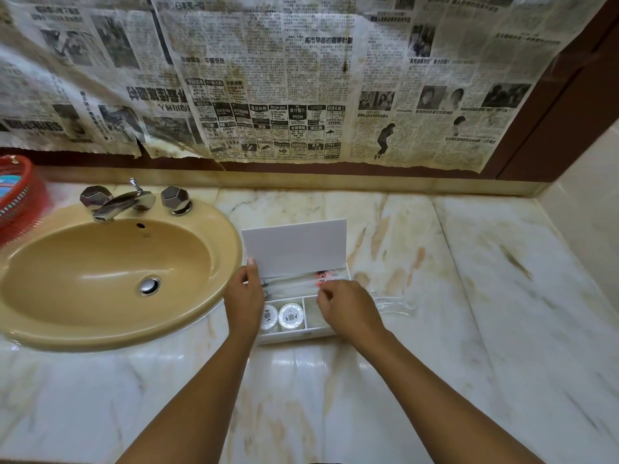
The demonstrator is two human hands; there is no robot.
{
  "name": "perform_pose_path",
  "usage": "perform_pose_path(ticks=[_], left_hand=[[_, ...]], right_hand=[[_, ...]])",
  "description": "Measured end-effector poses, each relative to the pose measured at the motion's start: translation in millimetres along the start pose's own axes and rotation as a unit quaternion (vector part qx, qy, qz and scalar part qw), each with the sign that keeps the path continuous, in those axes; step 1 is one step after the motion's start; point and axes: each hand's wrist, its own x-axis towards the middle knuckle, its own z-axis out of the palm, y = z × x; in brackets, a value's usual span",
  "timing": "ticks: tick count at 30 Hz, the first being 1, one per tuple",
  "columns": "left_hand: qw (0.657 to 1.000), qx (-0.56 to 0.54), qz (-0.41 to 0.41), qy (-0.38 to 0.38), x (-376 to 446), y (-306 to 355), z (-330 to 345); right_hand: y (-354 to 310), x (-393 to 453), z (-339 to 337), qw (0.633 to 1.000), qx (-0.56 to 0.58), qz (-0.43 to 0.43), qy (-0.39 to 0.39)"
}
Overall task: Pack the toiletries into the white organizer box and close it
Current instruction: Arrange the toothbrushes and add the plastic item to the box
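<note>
The white organizer box (pixel 294 337) sits on the marble counter just right of the sink, its flat lid (pixel 294 247) standing upright at the back. Two round white wrapped soaps (pixel 290 317) lie in the front left compartment. Clear plastic-wrapped items with red print (pixel 323 275) lie along the long back compartment. My left hand (pixel 245 298) pinches the lid's lower left corner. My right hand (pixel 346 308) hovers over the box's right side, fingers curled at the wrapped items; whether it grips one I cannot tell. A clear plastic packet (pixel 393 302) lies on the counter right of the box.
A beige sink (pixel 100 279) with a chrome tap (pixel 120 200) lies to the left. A red basket (pixel 16 195) stands at the far left edge. Newspaper covers the wall behind. The marble counter (pixel 485 279) stretches to the right up to a side wall.
</note>
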Motion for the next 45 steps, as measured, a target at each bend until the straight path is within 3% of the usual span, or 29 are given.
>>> perform_pose_path(ticks=[3, 6, 8, 11, 13, 30, 38, 42, 45], left_hand=[[1.000, -0.003, 0.002, 0.000, 0.2, -0.3, -0.3], [1.000, 0.005, 0.006, 0.001, 0.4, -0.3, 0.1], [1.000, 0.008, 0.007, 0.000, 0.6, -0.6, 0.0], [1.000, 0.005, 0.004, -0.004, 0.2, -0.9, -0.4], [1.000, 0.001, 0.003, -0.006, -0.1, -1.1, -0.2], [1.000, 0.014, 0.000, -0.006, -1.4, -1.5, -0.8], [1.000, 0.023, -0.001, -0.005, -2.4, 0.0, -1.4], [1.000, 0.019, -0.001, -0.005, -2.6, 0.6, -1.6], [1.000, 0.017, 0.001, -0.006, -1.4, 0.4, -2.3]], right_hand=[[8.8, 6.2, -10.4, 0.992, 0.061, 0.014, 0.108], [29.8, 11.3, -11.1, 0.986, 0.012, 0.043, 0.160], [47.6, 12.3, -6.4, 0.989, -0.038, 0.095, 0.107], [69.7, 6.4, 2.0, 0.978, -0.104, 0.178, -0.037], [77.1, -0.4, 5.7, 0.970, -0.126, 0.196, -0.071], [64.1, -14.6, -1.5, 0.982, -0.116, 0.146, 0.030], [36.3, -13.1, -16.9, 0.988, 0.056, 0.054, 0.136], [18.7, -14.2, -15.4, 0.989, 0.047, -0.035, 0.137], [9.1, -11.2, -7.8, 0.998, -0.015, -0.052, 0.044]])
